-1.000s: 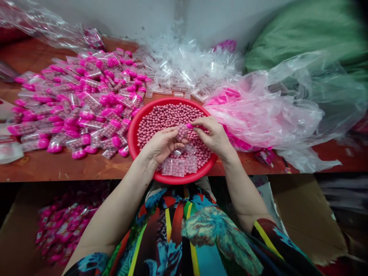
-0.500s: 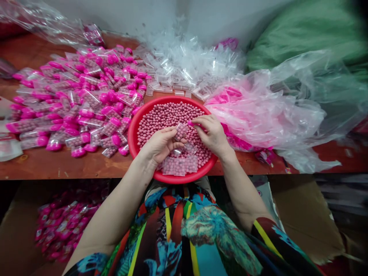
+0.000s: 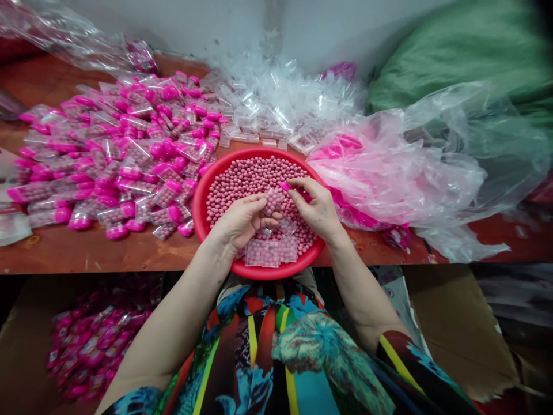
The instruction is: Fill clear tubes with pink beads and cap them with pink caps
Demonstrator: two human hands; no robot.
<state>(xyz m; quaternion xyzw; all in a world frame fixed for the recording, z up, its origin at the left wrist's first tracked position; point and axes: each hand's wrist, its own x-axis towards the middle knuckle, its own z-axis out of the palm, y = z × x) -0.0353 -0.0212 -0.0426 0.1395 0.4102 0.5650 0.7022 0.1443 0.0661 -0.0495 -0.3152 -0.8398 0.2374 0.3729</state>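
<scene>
Over a red basin of small pink balls, my left hand pinches a small clear container filled with the same balls. Between thumb and forefinger of my right hand is a bright pink cap, close to the container's upper right end; whether they touch I cannot tell. Several filled clear containers without caps lie on the balls at the basin's near side. Part of the balls is hidden beneath my hands.
Pink-capped filled containers are heaped on the wooden table to the left. Unfilled clear containers lie behind the basin. A plastic bag with pink caps sits at right, before a green sack. Pink packages fill a box below.
My hands have hardly moved; the pink cap stays near the container's end. The whole view has shifted slightly.
</scene>
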